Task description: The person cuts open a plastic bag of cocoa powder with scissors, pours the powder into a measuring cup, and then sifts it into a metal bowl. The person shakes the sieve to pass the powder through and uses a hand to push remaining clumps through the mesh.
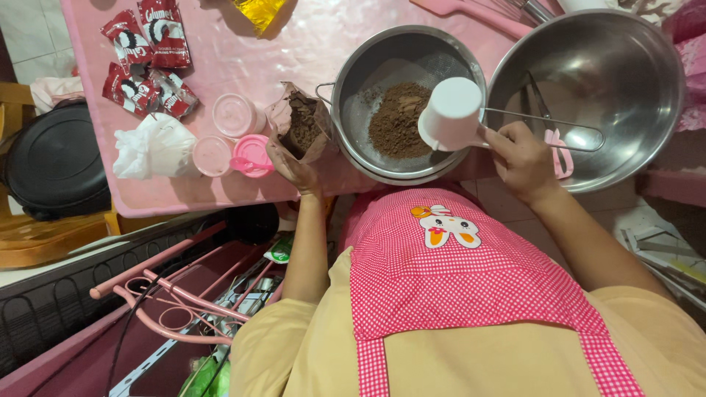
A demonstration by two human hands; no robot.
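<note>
Hands: two, both the person's own; right hand (pixel 521 156) closed around the handle of a white measuring cup (pixel 450 114), tipped on its side over the sieve; left hand (pixel 291 167) gripping the base of an open brown paper bag (pixel 300 126) at the table's near edge
Apron: one, pink gingham with a rabbit patch (pixel 445 226), nearest the camera, over a yellow shirt
Bag contents: brown cocoa-like powder, visible through the torn top
Sieve: one round metal sieve (pixel 407 99) just right of the bag; a heap of the same brown powder (pixel 398 120) lies in its mesh, the cup's mouth facing it
Steel bowl: one large bowl (pixel 594 92) to the right of the sieve, touching it; a wire tool lies inside, a pink piece hangs at its near rim beside the right hand
Small tubs: three pink-lidded tubs (pixel 235 115) left of the bag, close together
White plastic bag: one (pixel 153 145), knotted, left of the tubs
Sachets: about five red sachets (pixel 147 62) farther back on the left
Table: pink cloth (pixel 243 51); a yellow wrapper (pixel 259 11) at its far edge
</note>
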